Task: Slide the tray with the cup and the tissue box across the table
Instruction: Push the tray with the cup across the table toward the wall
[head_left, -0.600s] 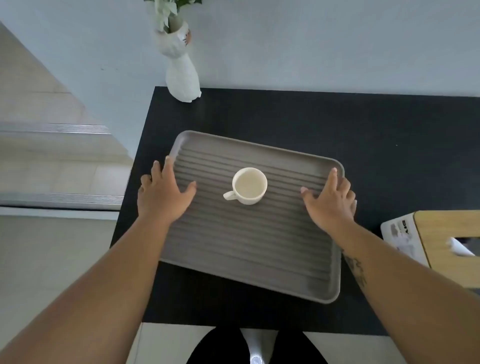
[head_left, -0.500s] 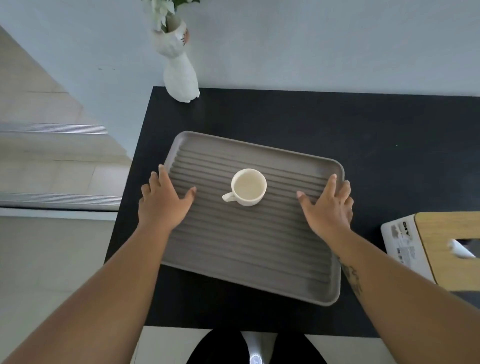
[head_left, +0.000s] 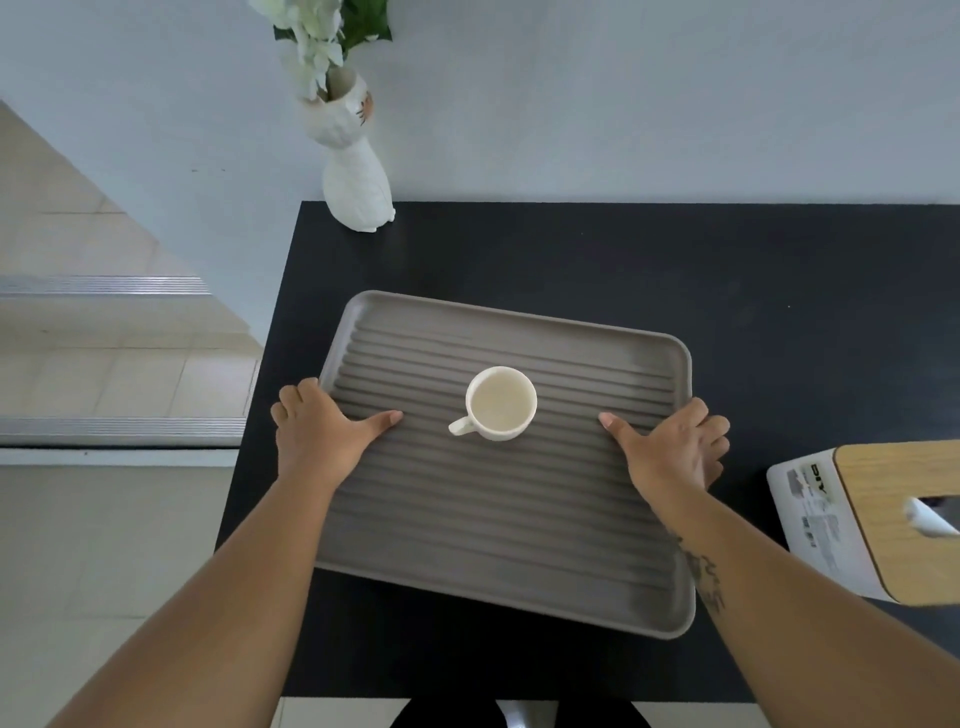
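Grey ribbed tray (head_left: 498, 519) lying flat on black table (head_left: 779, 312), slightly skewed, left edge near the table's left border. White cup (head_left: 501, 402) upright near the tray's middle, handle toward the near left. Tissue box (head_left: 872, 519) off the tray, on the table to its right, well apart from the cup. Left hand (head_left: 317, 434) clasping the left rim, thumb laid on the ribs, fingers curled over the edge. Right hand (head_left: 670, 449) gripping the right rim likewise. Tray probably rigid and light, likely to glide easily on the smooth top; cup seemingly ceramic, breakable, liable to skate or tip under a jerk. Best held at opposite rims, as here, with even, low pressure. White vase (head_left: 356, 176) at the far left corner.
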